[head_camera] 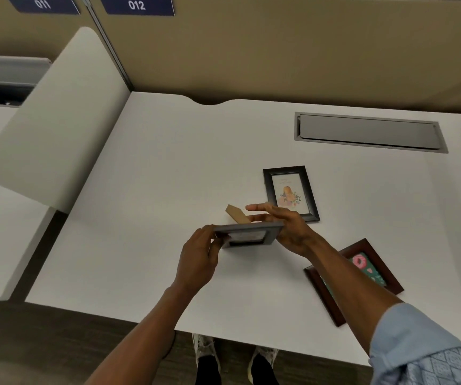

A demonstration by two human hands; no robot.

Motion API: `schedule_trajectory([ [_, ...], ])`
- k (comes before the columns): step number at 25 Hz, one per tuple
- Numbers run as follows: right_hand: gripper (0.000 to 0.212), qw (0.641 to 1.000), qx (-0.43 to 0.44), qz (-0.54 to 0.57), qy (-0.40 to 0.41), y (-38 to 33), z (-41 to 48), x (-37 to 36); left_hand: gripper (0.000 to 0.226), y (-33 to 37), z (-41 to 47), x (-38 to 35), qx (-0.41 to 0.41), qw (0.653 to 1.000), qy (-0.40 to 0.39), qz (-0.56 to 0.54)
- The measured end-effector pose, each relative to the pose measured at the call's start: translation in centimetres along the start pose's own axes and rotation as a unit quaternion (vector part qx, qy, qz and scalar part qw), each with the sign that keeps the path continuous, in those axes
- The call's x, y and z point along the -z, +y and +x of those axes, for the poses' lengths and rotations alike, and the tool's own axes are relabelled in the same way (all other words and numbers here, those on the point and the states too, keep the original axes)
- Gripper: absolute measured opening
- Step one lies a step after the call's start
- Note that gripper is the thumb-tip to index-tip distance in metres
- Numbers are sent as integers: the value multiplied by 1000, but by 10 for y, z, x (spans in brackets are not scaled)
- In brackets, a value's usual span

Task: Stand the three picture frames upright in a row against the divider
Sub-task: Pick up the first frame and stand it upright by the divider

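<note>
A single wide-angle head-worn camera looks forward and steeply down over the white rectangular surface from its near edge, close enough that both bare forearms stretch up from the bottom of the view. The lens faces the tan fabric divider along the far side, with straight lines bowing toward the corners. The person's pale shoes show directly below, under the near edge.
</note>
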State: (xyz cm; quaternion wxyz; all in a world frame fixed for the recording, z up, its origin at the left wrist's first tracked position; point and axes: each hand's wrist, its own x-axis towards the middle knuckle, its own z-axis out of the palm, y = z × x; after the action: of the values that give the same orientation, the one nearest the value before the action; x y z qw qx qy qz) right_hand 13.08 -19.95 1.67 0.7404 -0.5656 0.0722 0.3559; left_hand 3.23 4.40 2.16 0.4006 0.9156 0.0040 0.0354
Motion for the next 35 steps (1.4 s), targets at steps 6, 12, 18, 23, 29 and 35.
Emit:
schedule_trajectory([
  [6,101,988,-28,147,-23,28,5,2,33,-9,15,0,83,996,3,11],
  [12,79,996,19,80,-42,27,22,-9,49,-28,12,-3,143,987,8,-75],
  [18,93,999,23,21,-40,17,67,-32,107,-97,-9,16,120,986,-62,101],
  [23,92,997,12,-10,-73,-2,115,-66,163,-158,-2,50,206,946,-79,238],
  [29,87,994,-2,-43,-102,-24,190,-127,145,-192,3,74,181,938,-65,289],
  [35,73,991,-15,-56,-118,-40,260,-190,135,-222,21,95,190,938,-1,291],
])
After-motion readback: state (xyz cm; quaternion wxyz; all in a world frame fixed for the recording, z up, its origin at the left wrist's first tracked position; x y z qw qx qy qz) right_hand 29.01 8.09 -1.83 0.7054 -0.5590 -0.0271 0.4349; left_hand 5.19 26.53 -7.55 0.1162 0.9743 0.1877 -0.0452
